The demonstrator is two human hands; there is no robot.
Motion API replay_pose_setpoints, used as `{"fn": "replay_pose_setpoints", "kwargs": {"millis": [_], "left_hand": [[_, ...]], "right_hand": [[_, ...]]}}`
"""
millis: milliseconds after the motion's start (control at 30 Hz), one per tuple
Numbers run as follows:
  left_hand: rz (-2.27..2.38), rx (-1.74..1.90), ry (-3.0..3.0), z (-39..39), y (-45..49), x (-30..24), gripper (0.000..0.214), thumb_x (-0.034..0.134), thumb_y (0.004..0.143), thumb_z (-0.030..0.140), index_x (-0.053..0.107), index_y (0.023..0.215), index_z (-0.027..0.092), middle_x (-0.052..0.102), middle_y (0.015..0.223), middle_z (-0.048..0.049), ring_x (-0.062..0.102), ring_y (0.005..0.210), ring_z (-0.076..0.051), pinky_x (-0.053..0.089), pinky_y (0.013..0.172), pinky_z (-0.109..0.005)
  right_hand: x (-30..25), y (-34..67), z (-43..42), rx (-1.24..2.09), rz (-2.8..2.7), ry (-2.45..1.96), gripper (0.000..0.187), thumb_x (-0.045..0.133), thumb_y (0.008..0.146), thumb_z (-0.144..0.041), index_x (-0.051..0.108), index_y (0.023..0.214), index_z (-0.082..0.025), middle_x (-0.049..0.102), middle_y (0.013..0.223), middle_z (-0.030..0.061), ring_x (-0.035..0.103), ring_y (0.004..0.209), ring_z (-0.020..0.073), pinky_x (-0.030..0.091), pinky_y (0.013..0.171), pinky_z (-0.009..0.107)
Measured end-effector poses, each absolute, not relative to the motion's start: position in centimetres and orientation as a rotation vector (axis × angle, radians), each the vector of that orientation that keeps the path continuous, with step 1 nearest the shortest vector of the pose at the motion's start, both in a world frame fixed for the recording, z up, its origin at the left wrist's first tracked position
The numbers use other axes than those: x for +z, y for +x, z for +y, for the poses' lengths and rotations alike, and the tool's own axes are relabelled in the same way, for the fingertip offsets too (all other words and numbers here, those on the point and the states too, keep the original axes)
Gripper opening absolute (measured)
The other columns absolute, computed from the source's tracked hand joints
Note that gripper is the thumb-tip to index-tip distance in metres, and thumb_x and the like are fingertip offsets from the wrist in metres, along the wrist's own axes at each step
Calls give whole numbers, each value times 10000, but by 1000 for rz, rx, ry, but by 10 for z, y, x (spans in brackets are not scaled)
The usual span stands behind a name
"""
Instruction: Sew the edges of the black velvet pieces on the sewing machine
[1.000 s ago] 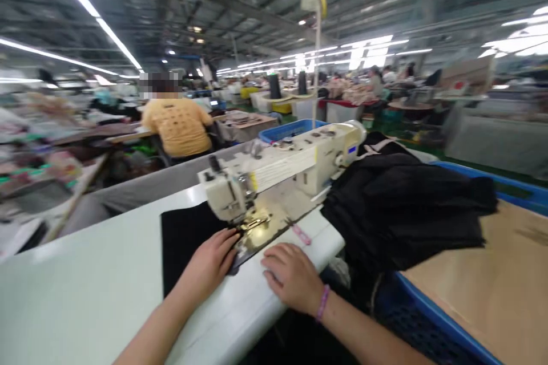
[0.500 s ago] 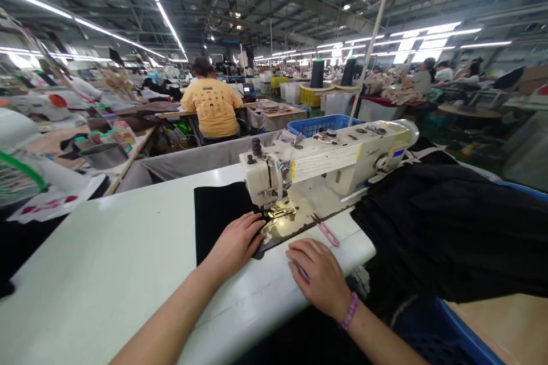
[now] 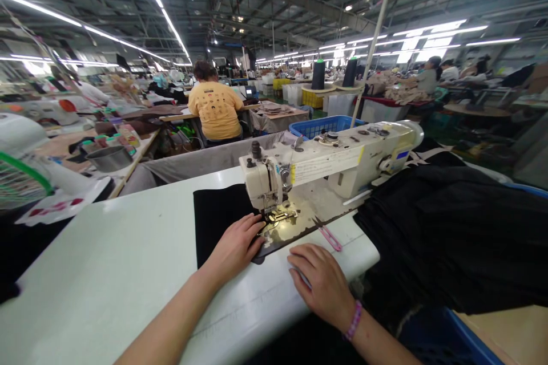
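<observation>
The left hand [image 3: 234,246] lies flat with fingers spread on the black cloth [image 3: 214,217], right beside the sewing machine [image 3: 325,165]. The right hand [image 3: 321,282] rests flat on the white desk [image 3: 107,274], fingers loosely together. A pile of black fabric [image 3: 449,234] sits on the right.

A single head-worn view is provided. The scene is viewed from above and close behind the sewing machine [image 3: 325,168], facing forward and down. The white table [image 3: 107,262] is seen spreading left of the machine. Beyond the machine, the factory hall is taken in at distance.
</observation>
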State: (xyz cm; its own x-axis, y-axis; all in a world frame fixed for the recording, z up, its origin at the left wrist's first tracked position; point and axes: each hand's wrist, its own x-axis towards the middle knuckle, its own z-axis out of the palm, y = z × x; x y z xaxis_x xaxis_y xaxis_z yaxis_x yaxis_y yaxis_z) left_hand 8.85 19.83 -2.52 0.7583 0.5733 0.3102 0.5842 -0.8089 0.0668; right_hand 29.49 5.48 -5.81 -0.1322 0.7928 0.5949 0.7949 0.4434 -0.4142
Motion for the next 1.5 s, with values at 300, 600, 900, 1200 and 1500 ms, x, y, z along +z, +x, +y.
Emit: {"fn": "replay_pose_setpoints", "kwargs": {"millis": [300, 600, 900, 1200, 1500], "left_hand": [[-1007, -514, -2947, 199, 87, -25, 370, 499, 952, 336, 619, 1269, 188, 590, 1377, -100, 521, 1297, -278, 442, 1098, -489], [-1027, -536, -2916, 204, 86, -30, 429, 503, 949, 364, 579, 1323, 168, 558, 1409, -123, 488, 1328, -292, 422, 1107, -500], [-1043, -478, -2882, 210, 88, -30, 407, 357, 997, 250, 585, 1316, 142, 575, 1392, -117, 488, 1329, -270, 421, 1115, -463], [-1054, -653, -2963, 206, 81, -19, 293, 442, 950, 220, 690, 1103, 193, 665, 1230, -99, 611, 1156, -245, 506, 1016, -440], [-1141, -783, -3058, 199, 72, -11, 130, 611, 841, 190, 651, 965, 196, 693, 1074, -64, 630, 1032, -224, 519, 946, -405]], "right_hand": [[-58, 295, 55, 23, -1908, -1339, 202, 493, 958, -144, 590, 1122, -210, 605, 1137, 54, 532, 1066, 245, 388, 960, 415], [-58, 294, 54, -3, -1903, -1330, 194, 473, 960, -145, 594, 1098, -209, 614, 1116, 55, 545, 1046, 244, 397, 942, 410], [-59, 294, 55, -28, -1911, -1324, 196, 473, 969, -153, 603, 1107, -201, 617, 1120, 63, 552, 1047, 244, 426, 928, 419], [-58, 296, 55, -60, -1918, -1342, 185, 513, 939, -139, 627, 1075, -192, 619, 1086, 75, 567, 1011, 238, 452, 908, 412], [-33, 265, 103, -32, -2087, -1559, 206, 667, 904, -113, 644, 1082, -214, 665, 939, 19, 640, 835, 189, 479, 716, 281]]}}
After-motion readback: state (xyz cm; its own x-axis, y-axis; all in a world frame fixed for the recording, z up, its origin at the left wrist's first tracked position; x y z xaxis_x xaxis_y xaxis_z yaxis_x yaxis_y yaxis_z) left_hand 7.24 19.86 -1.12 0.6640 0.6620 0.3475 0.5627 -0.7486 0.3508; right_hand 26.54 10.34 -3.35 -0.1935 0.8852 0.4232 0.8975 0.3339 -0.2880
